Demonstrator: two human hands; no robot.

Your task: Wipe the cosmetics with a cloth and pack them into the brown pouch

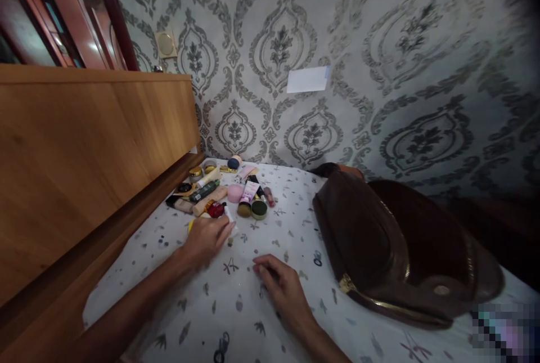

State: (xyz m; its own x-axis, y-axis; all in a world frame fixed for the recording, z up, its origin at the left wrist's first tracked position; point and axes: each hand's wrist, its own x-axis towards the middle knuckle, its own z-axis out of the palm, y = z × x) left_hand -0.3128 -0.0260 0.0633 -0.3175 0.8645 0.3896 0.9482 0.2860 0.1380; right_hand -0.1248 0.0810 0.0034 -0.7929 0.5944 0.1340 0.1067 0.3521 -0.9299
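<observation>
Our left hand (207, 238) pinches white tube (228, 214); right hand (287, 290) loosely curled, empty. Best we grip lightly, clearing red container (216, 210).

The white tube (228, 213) seems plastic, the sheet (247, 290) matt cloth, the panel (97, 149) smooth, faintly glossy wood.

Lighting dim-ish, soft, diffuse; source out of view. Brown bag (363, 239) v. dark, detail mostly lost, few glints on its gold zipper (392, 304). Wallpaper (282, 48) above bag paler, going blk at far upper R of bag. Glare on reddish door (97, 14), far upper L of bag. Cosmetics (259, 209) L of bag slightly soft, labels illegible. Wide-lens stretch twd edges; pixelated patch (506, 332) lower R of bag.
</observation>
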